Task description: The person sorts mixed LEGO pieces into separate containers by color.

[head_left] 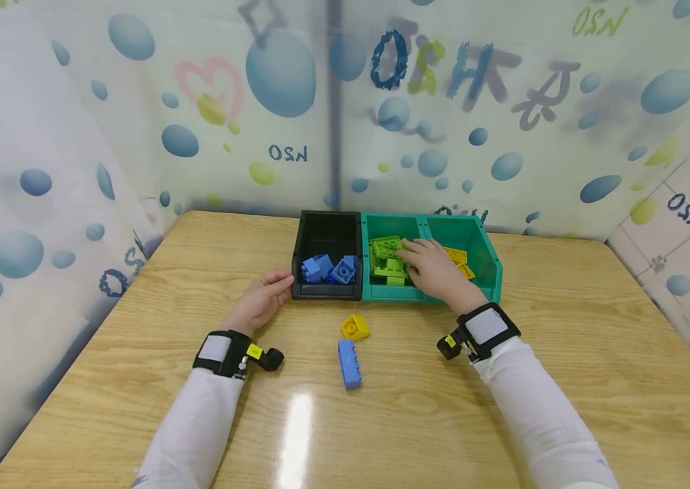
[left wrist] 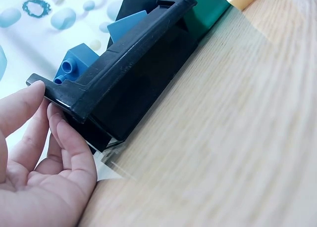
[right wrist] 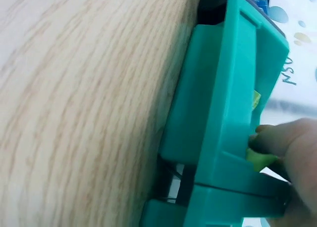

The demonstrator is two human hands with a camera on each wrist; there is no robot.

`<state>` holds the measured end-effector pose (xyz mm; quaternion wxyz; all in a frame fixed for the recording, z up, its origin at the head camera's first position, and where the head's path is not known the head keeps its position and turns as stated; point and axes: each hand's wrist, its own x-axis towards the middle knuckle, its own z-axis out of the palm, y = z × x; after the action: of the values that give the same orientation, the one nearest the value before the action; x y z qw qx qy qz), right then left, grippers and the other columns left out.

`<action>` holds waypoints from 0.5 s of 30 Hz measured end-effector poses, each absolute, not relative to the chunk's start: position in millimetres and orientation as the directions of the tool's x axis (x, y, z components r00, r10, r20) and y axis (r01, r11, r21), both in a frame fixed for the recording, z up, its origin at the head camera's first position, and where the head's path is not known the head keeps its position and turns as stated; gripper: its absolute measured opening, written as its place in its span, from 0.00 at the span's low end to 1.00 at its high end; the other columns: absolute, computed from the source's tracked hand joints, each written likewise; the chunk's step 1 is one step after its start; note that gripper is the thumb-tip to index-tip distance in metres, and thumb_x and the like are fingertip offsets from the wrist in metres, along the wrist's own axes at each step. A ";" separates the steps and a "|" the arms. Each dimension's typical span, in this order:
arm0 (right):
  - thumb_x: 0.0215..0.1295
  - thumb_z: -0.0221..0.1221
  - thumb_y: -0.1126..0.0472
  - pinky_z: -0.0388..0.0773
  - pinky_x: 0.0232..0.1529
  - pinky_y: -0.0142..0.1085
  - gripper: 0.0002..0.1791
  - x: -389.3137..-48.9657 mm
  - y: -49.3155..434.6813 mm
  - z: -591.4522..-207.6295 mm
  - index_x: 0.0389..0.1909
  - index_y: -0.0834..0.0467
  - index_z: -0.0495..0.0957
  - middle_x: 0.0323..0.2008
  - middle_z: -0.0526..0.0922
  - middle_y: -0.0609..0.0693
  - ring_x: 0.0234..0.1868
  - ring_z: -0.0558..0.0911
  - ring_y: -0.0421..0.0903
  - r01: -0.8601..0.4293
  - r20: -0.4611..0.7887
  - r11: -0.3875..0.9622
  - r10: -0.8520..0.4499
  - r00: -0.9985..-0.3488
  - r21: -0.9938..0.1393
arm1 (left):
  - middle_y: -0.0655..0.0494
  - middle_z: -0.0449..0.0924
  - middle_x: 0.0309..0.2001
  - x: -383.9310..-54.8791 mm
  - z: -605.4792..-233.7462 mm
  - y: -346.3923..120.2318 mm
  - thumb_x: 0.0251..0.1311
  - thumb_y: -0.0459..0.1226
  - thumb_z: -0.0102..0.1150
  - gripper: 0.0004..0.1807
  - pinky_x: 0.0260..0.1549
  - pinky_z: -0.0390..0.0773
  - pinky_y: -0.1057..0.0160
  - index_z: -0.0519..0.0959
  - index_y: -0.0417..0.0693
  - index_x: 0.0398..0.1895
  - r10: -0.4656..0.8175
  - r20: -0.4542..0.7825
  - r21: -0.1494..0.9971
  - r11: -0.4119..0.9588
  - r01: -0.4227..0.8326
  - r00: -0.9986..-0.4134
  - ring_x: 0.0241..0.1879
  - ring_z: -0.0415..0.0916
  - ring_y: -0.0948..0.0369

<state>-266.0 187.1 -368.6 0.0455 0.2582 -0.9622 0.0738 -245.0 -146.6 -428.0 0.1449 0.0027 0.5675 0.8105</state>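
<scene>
My left hand (head_left: 262, 299) is at the front left corner of a black bin (head_left: 328, 292). In the left wrist view, its thumb and curled fingers pinch the bin's lip (left wrist: 59, 93). Blue toy bricks (head_left: 343, 272) lie in that bin. Over the divider of the joined teal bins (head_left: 394, 293), my right hand (head_left: 433, 266) reaches into the left one, among lime green bricks (head_left: 389, 270). A green brick (right wrist: 258, 160) shows between its fingers in the right wrist view; the other fingertips are partly hidden.
Yellow bricks (head_left: 458, 256) lie in the right teal bin, partly behind my right hand. On the wooden table (head_left: 430, 435), a yellow brick (head_left: 354, 328) and a long blue brick (head_left: 349, 365) lie in front of the bins. A patterned curtain (head_left: 382, 163) hangs behind the table.
</scene>
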 end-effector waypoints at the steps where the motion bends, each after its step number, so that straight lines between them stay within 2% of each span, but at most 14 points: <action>1: 0.67 0.53 0.67 0.52 0.68 0.56 0.21 -265.1 188.0 -368.0 0.61 0.60 0.71 0.66 0.66 0.61 0.67 0.62 0.62 -0.508 0.132 0.849 -0.493 -0.860 -0.146 | 0.66 0.77 0.29 -244.9 -428.2 -146.7 0.69 0.29 0.45 0.19 0.38 0.72 0.74 0.81 0.56 0.26 0.235 -0.161 0.920 -0.315 -0.232 -0.958 0.31 0.71 0.70; 9: 0.66 0.54 0.67 0.63 0.64 0.53 0.19 -251.0 192.3 -360.8 0.57 0.65 0.73 0.61 0.71 0.63 0.63 0.66 0.61 -0.557 0.274 0.758 -0.487 -0.829 -0.339 | 0.66 0.76 0.29 -244.8 -429.3 -147.4 0.69 0.28 0.43 0.19 0.37 0.73 0.74 0.80 0.56 0.26 0.237 -0.166 0.913 -0.330 -0.240 -0.957 0.31 0.71 0.70; 15: 0.63 0.56 0.71 0.68 0.57 0.53 0.13 -233.7 190.6 -363.8 0.49 0.67 0.77 0.54 0.76 0.63 0.57 0.71 0.60 -0.629 0.431 0.672 -0.470 -0.770 -0.391 | 0.66 0.77 0.29 -246.7 -429.4 -146.9 0.69 0.29 0.44 0.19 0.36 0.73 0.74 0.81 0.56 0.26 0.232 -0.180 0.912 -0.323 -0.251 -0.956 0.31 0.72 0.70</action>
<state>-233.7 190.6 -363.8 0.1487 0.3045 -0.9022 0.2670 -246.7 -146.9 -429.4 0.1485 -0.0082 0.5624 0.8134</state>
